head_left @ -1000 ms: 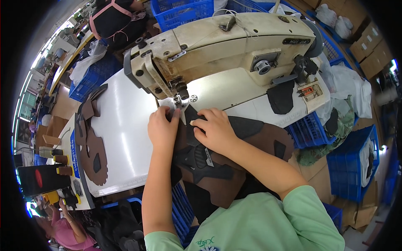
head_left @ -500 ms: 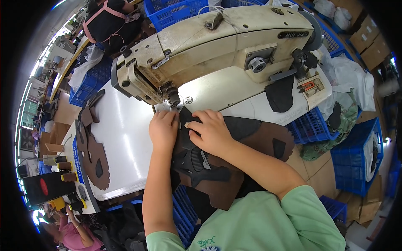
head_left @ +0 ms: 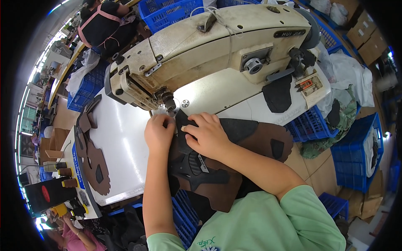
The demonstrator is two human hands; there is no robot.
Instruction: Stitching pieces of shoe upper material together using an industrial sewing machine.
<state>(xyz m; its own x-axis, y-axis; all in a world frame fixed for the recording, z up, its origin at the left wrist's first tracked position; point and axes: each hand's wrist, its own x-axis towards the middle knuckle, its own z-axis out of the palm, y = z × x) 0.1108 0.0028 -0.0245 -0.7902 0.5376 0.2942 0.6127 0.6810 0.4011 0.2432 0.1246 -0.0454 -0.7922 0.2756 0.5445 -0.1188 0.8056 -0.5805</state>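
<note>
A brown and black piece that looks like a shoe upper (head_left: 234, 175) lies over the front of the sewing machine's table, partly on my lap. Its narrow black end reaches the needle and presser foot (head_left: 171, 109) of the cream sewing machine (head_left: 201, 54). Just in front of the needle is my left hand (head_left: 160, 131), its fingers curled in at the edge of the black end; its fingertips are partly hidden. My right hand (head_left: 206, 136) rests on the black part with bent fingers, gripping it. A small pale bit shows at its fingertips.
Another brown and black piece (head_left: 95, 165) lies at the table's left edge, near thread spools (head_left: 65, 171). A black scrap (head_left: 278, 95) sits by the machine's right end. Blue crates (head_left: 356, 152) stand around the table. Two other people (head_left: 106, 31) are at the far left and lower left.
My left hand has drawn back slightly from the needle, and its fingers have curled in from lying flatter. My right hand keeps its hold. The whole view has shifted a little.
</note>
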